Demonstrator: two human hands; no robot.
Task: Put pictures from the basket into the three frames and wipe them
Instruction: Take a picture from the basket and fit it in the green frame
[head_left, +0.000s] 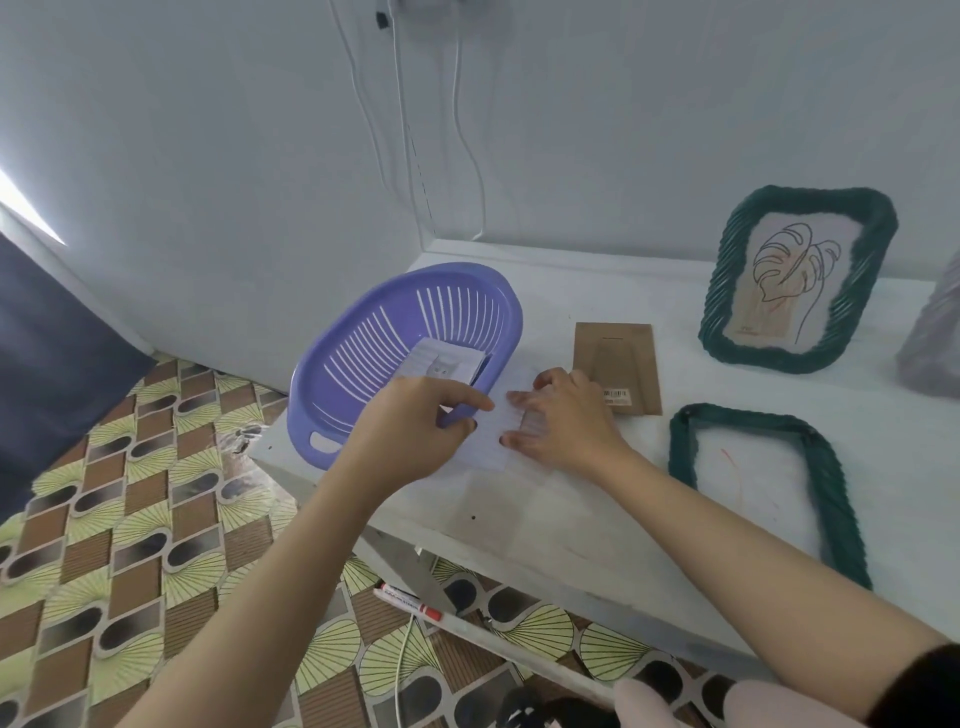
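- White picture sheet (488, 441): lies flat on the table (571, 291), just in front of the basket and between the two hands.
- Left hand (415, 421): thumb and forefinger pinch the sheet's left edge, other fingers curled.
- Right hand (561, 415): fingers spread and laid flat, pressing the sheet's right side down.
- Purple slotted basket (363, 332): at the table's left end, touching the sheet; a small stack of pictures (447, 358) lies inside.
- Brown backing board (618, 358): flat on the table, just beyond the right hand.
- Green frame, flat (680, 441): lying right of the right forearm, nothing in its opening.
- Green frame, standing (867, 312): upright near the wall, holding a leaf line drawing.
- Red-and-white marker (410, 603): on the patterned floor below the table edge.
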